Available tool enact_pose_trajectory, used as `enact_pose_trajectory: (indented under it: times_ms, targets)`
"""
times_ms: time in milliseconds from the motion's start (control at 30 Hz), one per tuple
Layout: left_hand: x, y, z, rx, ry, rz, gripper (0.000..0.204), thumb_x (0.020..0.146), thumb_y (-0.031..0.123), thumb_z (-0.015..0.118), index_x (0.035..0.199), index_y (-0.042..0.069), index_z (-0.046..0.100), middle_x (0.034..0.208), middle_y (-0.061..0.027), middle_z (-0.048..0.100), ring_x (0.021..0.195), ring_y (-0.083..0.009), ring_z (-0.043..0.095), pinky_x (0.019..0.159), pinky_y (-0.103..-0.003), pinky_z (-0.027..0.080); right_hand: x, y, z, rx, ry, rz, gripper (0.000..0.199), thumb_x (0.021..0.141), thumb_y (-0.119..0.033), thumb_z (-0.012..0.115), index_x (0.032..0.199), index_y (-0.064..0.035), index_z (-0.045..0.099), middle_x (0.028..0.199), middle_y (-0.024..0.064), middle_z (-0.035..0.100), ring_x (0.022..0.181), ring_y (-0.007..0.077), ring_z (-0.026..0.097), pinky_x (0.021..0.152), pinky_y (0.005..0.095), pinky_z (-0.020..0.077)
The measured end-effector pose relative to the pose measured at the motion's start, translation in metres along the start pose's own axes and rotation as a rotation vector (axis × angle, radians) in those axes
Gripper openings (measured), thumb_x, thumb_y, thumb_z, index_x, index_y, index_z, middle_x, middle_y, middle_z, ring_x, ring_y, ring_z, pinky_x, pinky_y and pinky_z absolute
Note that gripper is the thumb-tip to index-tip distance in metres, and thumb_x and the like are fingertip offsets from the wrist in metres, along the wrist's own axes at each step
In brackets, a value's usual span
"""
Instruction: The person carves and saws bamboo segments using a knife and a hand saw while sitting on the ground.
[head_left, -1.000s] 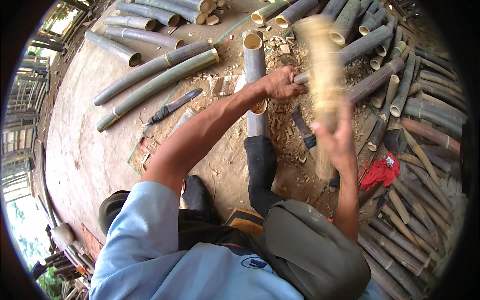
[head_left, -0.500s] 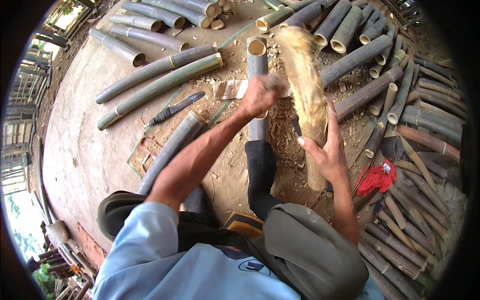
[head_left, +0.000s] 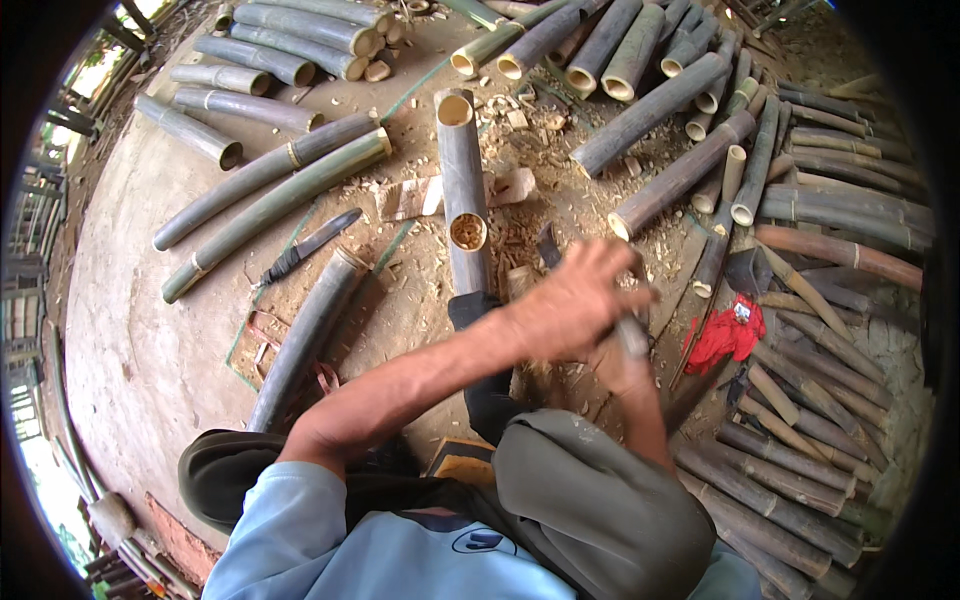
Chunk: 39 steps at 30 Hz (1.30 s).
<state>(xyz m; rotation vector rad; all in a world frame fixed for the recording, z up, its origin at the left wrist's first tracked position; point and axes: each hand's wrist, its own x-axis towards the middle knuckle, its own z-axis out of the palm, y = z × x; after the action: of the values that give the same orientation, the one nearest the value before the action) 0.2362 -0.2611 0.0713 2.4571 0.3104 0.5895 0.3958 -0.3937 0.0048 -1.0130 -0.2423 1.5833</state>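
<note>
My left hand (head_left: 580,300) reaches across to the right, its fingers bent and smeared by motion, and meets my right hand (head_left: 622,368). A blurred grey piece (head_left: 632,335) shows where they meet; my right hand seems closed round it, though the left hides most of its fingers. Left of both hands, a grey bamboo tube (head_left: 461,165) lies pointing away from me, with one round opening at its far end and another, filled with chips, nearer me. A dark boot (head_left: 475,312) is against its near end. A dark curved blade (head_left: 548,246) lies just beyond my left hand.
A knife with a black-wrapped handle (head_left: 310,247) lies on the floor at left, beside a bamboo length (head_left: 308,340). A flat wood piece (head_left: 410,198) lies across by the tube. Bamboo lengths (head_left: 650,115) crowd the far and right sides. Red cloth (head_left: 725,338) lies at right.
The thick pale wooden club no longer shows upright in my right hand. My left hand has moved from the tube toward me and rightward, over my right. The whole view has shifted.
</note>
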Motion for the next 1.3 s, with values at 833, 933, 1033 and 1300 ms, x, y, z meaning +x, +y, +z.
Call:
enact_pose_trajectory:
  times_ms: [833, 933, 1033, 1300]
  targets:
    - [-0.407, -0.110, -0.094, 0.404, 0.303, -1.178, 0.082, 0.052, 0.011, 0.086, 0.126, 0.002, 0.054, 0.112, -0.0231, 0.058, 0.104, -0.0428, 0.059, 0.092, -0.048, 0.050, -0.036, 0.093, -0.095, -1.721, 0.120, -0.162, 0.068, 0.084, -0.032, 0.072, 0.140, -0.0022, 0.047, 0.129, 0.0290, 0.049, 0.120, 0.0482, 0.051, 0.100, 0.0526, 0.0426]
    - [-0.371, -0.131, -0.134, 0.327, 0.349, -1.183, 0.078, 0.052, 0.009, 0.084, 0.125, 0.003, 0.055, 0.112, -0.0215, 0.057, 0.108, -0.0412, 0.056, 0.094, -0.048, 0.050, -0.043, 0.128, -0.074, -1.734, 0.264, -0.091, 0.080, 0.078, -0.036, 0.077, 0.142, -0.0034, 0.041, 0.126, 0.0303, 0.051, 0.119, 0.0492, 0.052, 0.098, 0.0543, 0.0437]
    - [-0.358, -0.172, -0.150, 0.400, 0.264, -1.150, 0.082, 0.053, 0.009, 0.084, 0.129, 0.007, 0.053, 0.114, -0.0201, 0.056, 0.111, -0.0423, 0.055, 0.096, -0.048, 0.049, -0.028, 0.145, -0.112, -1.682, 0.274, 0.068, 0.082, 0.075, -0.037, 0.080, 0.138, -0.0034, 0.039, 0.121, 0.0314, 0.053, 0.117, 0.0499, 0.053, 0.096, 0.0568, 0.0447]
    - [-0.323, -0.182, -0.121, 0.704, 0.387, -1.051, 0.086, 0.058, 0.009, 0.085, 0.137, 0.012, 0.049, 0.129, -0.0163, 0.053, 0.125, -0.0359, 0.049, 0.106, -0.049, 0.043, -0.067, 0.117, -0.093, -1.670, 0.272, 0.253, 0.078, 0.076, -0.035, 0.078, 0.136, -0.0027, 0.041, 0.120, 0.0306, 0.054, 0.118, 0.0488, 0.053, 0.096, 0.0567, 0.0450]
